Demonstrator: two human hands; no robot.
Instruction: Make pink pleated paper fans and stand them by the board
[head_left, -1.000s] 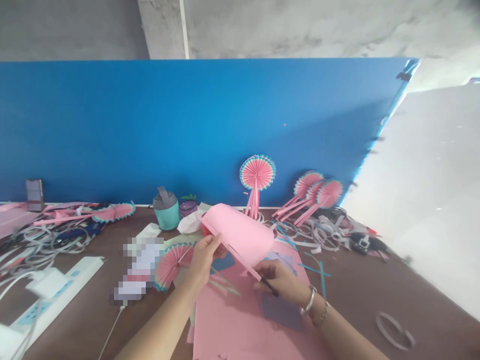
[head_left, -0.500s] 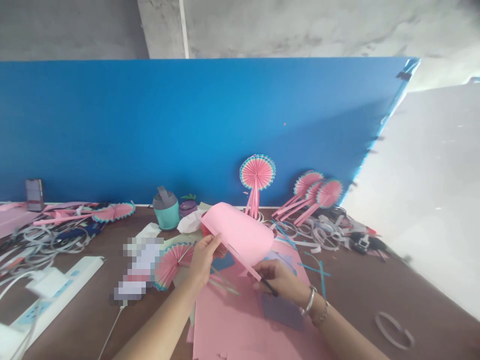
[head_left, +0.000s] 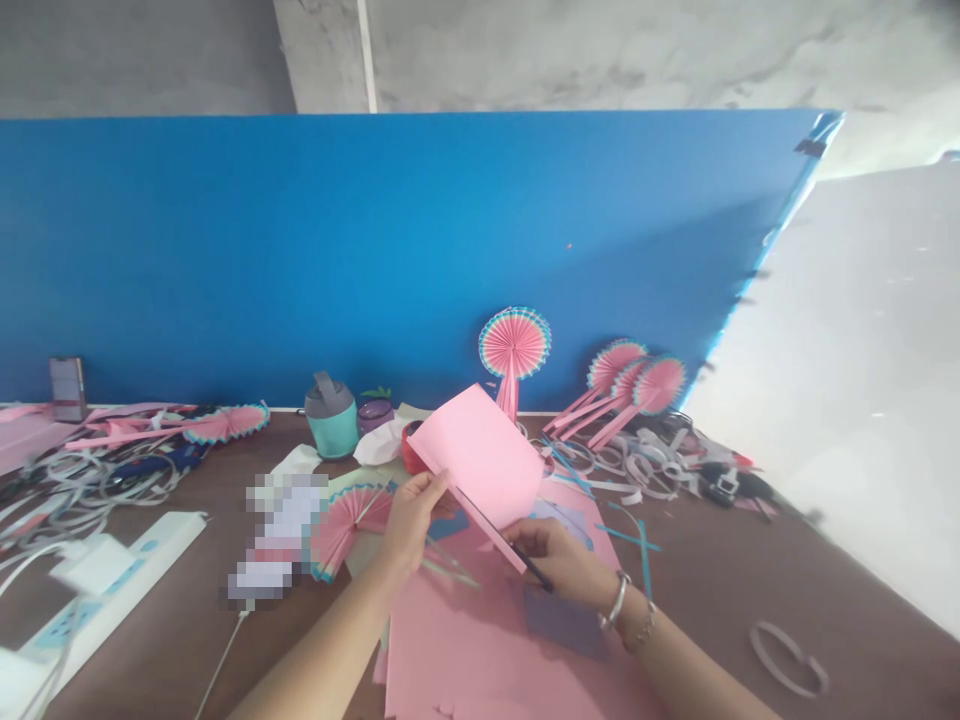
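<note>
Pink paper sheet (head_left: 480, 455) hangs above the desk (head_left: 750, 590), long axis running far-left to near-right. We see our left hand (head_left: 412, 520) pinching its near-left edge; our right hand (head_left: 559, 560) grips what seem scissors (head_left: 517, 555) at its near-right edge.

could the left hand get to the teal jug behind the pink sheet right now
Probably not at once: the left hand is pinching the pink sheet. The teal jug stands beyond it with bare table between, so the path itself looks open.
</note>
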